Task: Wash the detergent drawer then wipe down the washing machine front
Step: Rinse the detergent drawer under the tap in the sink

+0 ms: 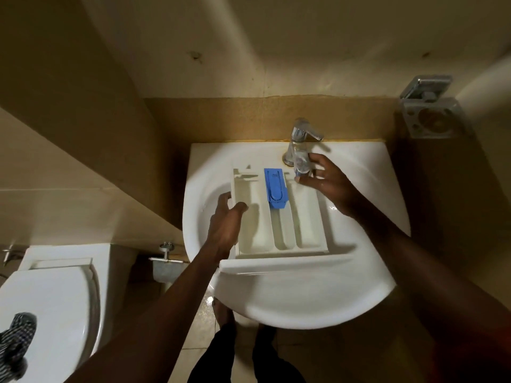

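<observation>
The white detergent drawer [279, 233] lies across the white sink [359, 286], its front panel toward me. A blue insert [275, 187] sits in the middle compartment at the far end. My left hand [225, 225] grips the drawer's left wall, thumb inside the left compartment. My right hand [329, 181] is beside the chrome tap [300, 146], with thumb and fingers curled round its spout. No water stream is visible.
A toilet with a closed white lid [47, 305] stands at lower left, with a checked cloth [18, 341] on it. A chrome holder [432, 111] is fixed to the wall at right. A metal valve [166, 255] is left of the sink. Beige tiled walls close in.
</observation>
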The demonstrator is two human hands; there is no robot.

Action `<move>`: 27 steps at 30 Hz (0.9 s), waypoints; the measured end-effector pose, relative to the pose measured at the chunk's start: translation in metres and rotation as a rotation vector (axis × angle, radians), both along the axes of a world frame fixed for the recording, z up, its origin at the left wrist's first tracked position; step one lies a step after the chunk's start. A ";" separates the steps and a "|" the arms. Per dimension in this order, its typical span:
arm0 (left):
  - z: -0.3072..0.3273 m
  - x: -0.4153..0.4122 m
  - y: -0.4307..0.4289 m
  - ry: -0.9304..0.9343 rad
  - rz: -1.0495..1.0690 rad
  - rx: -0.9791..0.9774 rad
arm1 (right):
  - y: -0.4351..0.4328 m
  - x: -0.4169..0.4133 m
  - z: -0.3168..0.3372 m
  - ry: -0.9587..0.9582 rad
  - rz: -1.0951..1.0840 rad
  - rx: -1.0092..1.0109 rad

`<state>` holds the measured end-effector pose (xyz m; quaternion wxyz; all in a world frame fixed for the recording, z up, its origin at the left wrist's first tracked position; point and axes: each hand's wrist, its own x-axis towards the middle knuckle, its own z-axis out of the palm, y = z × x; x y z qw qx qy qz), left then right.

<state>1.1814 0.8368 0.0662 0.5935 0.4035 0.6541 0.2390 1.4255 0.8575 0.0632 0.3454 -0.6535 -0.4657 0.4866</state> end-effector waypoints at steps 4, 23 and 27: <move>-0.001 -0.001 0.006 0.033 0.073 0.071 | -0.006 -0.008 -0.005 0.131 -0.045 -0.032; 0.009 0.000 0.023 0.219 -0.076 0.242 | -0.009 -0.015 -0.028 -0.274 -0.091 -0.231; 0.011 -0.005 0.024 0.232 -0.092 0.244 | 0.018 -0.010 -0.013 -0.290 -0.314 -0.059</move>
